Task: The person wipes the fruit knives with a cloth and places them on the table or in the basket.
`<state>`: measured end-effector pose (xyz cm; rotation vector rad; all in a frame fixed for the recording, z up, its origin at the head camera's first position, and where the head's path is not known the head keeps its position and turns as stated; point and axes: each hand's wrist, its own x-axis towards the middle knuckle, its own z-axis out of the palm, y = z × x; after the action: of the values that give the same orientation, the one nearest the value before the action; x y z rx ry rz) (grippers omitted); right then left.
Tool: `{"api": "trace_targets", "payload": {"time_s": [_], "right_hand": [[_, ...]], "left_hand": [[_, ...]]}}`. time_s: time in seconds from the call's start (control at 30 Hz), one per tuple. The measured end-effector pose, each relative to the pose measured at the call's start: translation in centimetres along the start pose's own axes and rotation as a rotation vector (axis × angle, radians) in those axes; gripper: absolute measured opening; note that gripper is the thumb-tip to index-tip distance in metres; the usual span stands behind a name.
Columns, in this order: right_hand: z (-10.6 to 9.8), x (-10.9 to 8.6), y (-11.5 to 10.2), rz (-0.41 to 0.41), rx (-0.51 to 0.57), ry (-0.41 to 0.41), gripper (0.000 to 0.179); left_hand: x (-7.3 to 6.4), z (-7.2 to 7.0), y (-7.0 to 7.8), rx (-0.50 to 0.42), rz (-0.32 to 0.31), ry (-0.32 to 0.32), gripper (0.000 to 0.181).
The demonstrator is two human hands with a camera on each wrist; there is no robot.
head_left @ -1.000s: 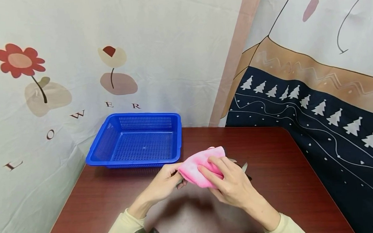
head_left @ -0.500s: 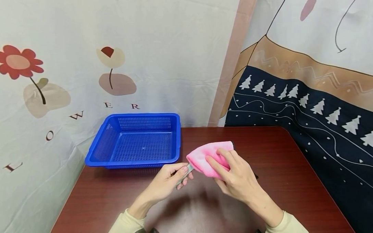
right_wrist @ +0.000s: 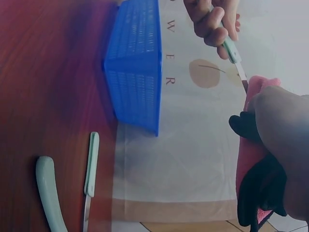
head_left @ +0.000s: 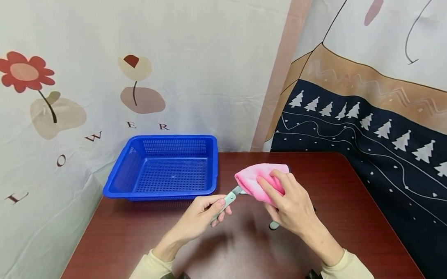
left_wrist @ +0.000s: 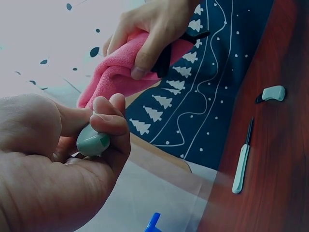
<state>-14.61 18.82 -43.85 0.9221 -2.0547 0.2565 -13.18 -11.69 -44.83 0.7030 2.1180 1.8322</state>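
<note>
My left hand (head_left: 204, 216) grips the pale green handle (head_left: 223, 204) of a knife. A short stretch of its blade (head_left: 237, 190) shows bare before it meets a pink fleece cloth (head_left: 260, 179). The cloth is folded over the rest of the blade, hiding it. My right hand (head_left: 294, 202) holds this cloth with fingers on top and thumb beneath. Dark, finger-like lobes (right_wrist: 260, 188) hang from the cloth in the right wrist view. In the left wrist view, the handle's rounded butt (left_wrist: 92, 141) shows inside my left fingers.
A blue perforated basket (head_left: 160, 195) stands at the table's back left. On the brown table (head_left: 359, 217) lie another pale green knife (left_wrist: 240, 169) and a curved pale green handle (right_wrist: 48, 193), partly under my right hand in the head view. Printed fabric (head_left: 206, 74) hangs behind the table.
My right hand has drawn the pink cloth to the right and away from my left hand, baring the knife's handle and part of its blade. The left hand stays nearly still.
</note>
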Motion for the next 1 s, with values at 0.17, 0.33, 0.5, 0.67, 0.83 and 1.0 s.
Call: {"api": "trace_targets", "payload": {"time_s": [0.17,0.33,0.5,0.67,0.83,1.0], "right_hand": [[0.0,0.0,0.4,0.014,-0.006,0.007,0.045],[-0.1,-0.1,0.6,0.029,-0.016,0.016,0.045],[-0.2,-0.1,1.1,0.056,-0.029,0.032,0.044],[-0.6,-0.4,1.8,0.099,-0.044,0.03,0.054],[-1.0,-0.5,1.9,0.13,-0.034,0.06,0.051],[-1.2,-0.1,1.2,0.113,-0.005,0.102,0.044]], "left_hand": [[0.0,-0.1,0.0,0.001,0.008,-0.008,0.035],[-0.2,-0.1,-0.1,0.003,0.004,-0.01,0.034],[-0.3,-0.2,-0.1,0.004,0.002,-0.007,0.034],[-0.2,-0.2,-0.2,0.004,0.005,-0.006,0.034],[-0.2,-0.1,-0.2,0.005,0.011,-0.004,0.033],[-0.2,-0.1,-0.2,0.002,0.004,0.007,0.034]]}}
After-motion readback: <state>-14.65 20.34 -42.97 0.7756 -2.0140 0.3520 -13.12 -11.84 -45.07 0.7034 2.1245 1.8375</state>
